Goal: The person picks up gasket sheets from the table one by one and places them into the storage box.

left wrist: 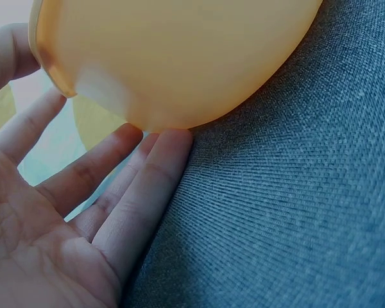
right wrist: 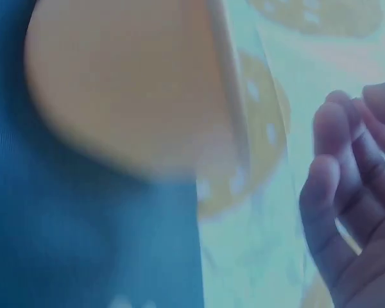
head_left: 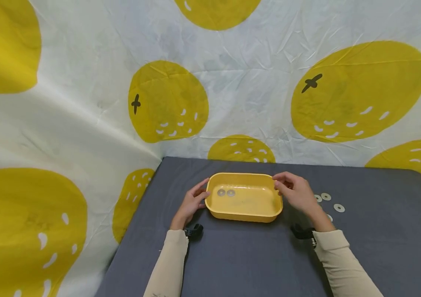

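Observation:
A shallow yellow plastic tray (head_left: 249, 216) with rounded corners sits on the dark grey cloth. Inside, near its left end, two flat metal washers (head_left: 230, 193) lie side by side. My left hand (head_left: 191, 203) touches the tray's left end. In the left wrist view its fingers (left wrist: 144, 183) are mostly straight against the outer wall, with the thumb at the rim. My right hand (head_left: 298, 194) hovers at the right end, fingertips near the far right corner. The right wrist view shows its loosely bent fingers (right wrist: 324, 186) apart from the tray, with no object visible between them.
Several more washers (head_left: 339, 208) lie on the table (head_left: 388, 231) to the right of the right hand. A white curtain (head_left: 247, 99) with yellow fruit prints hangs behind and along the left side. Black bands (head_left: 194, 232) circle both wrists.

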Motion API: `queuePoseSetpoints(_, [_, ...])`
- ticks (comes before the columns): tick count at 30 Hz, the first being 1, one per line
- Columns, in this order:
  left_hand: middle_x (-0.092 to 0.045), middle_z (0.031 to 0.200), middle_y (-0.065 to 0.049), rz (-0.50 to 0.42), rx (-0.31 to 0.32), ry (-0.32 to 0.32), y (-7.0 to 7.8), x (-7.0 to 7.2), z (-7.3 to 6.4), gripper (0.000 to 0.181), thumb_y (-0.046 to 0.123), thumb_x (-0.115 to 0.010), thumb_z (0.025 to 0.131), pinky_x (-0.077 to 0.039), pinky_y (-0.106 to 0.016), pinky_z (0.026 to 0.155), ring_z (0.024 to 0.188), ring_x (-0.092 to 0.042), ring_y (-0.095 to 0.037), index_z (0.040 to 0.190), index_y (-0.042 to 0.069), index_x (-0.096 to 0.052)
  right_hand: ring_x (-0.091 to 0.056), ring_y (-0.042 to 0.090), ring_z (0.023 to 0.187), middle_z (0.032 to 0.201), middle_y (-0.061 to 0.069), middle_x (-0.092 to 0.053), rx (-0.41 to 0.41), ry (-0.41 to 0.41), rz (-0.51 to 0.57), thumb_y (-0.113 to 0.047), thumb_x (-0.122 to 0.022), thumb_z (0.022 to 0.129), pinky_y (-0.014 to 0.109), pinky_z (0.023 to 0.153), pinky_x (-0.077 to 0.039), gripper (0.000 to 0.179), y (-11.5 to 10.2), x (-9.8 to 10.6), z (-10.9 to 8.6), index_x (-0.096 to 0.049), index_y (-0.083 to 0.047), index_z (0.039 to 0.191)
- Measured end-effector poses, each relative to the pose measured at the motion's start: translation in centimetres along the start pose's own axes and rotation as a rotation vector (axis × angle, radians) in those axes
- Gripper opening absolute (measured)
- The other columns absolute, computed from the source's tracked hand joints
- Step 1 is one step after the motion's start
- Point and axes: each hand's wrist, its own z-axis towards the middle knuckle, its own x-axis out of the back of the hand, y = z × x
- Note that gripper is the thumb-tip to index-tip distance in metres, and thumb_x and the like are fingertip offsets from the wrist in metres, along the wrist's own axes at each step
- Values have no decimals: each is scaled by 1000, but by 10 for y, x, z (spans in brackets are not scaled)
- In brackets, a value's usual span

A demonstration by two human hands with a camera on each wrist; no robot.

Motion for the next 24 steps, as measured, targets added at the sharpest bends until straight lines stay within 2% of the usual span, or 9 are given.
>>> queuePoseSetpoints(4, [-59, 144, -13, 7, -5, 3, -1, 0, -1, 52, 24, -64, 103, -62, -38, 87, 124, -63, -31, 151, 38, -50, -64, 22, 70, 87, 11, -70, -66, 28, -174, -19, -61, 104, 27, 55, -48, 22, 22, 34, -16, -68, -6, 119])
queuePoseSetpoints(8, [-60, 144, -11, 2, 0, 10, -2, -1, 0, 52, 26, -66, 102, -62, -38, 87, 124, -63, -29, 150, 38, -52, -63, 21, 70, 91, 14, -71, -120, 14, -278, -18, -60, 104, 29, 55, -46, 25, 43, 61, -27, -66, -2, 121])
queuePoseSetpoints(12, [-60, 143, -11, -7, 3, 4, -1, -3, 1, 53, 28, -67, 101, -62, -38, 88, 123, -64, -27, 150, 38, -52, -62, 16, 72, 95, 16, -71, -162, -20, -328, -20, -61, 103, 31, 58, -46, 29, 63, 81, -33, -65, 1, 123])
queuePoseSetpoints(17, [-60, 143, -12, -13, 3, 3, 0, -3, 1, 53, 25, -67, 101, -62, -40, 88, 122, -64, -27, 150, 38, -52, -62, 18, 74, 97, 19, -71, -230, -56, -362, -22, -62, 102, 32, 58, -45, 33, 84, 101, -43, -64, 4, 122])
queuePoseSetpoints(24, [-60, 143, -12, -5, 7, 16, 0, -3, -1, 53, 25, -68, 100, -62, -41, 89, 122, -64, -26, 150, 38, -52, -57, 16, 72, 88, 13, -69, -261, -89, -395, -19, -66, 97, 31, 61, -43, 31, 113, 116, -53, -66, 6, 115])
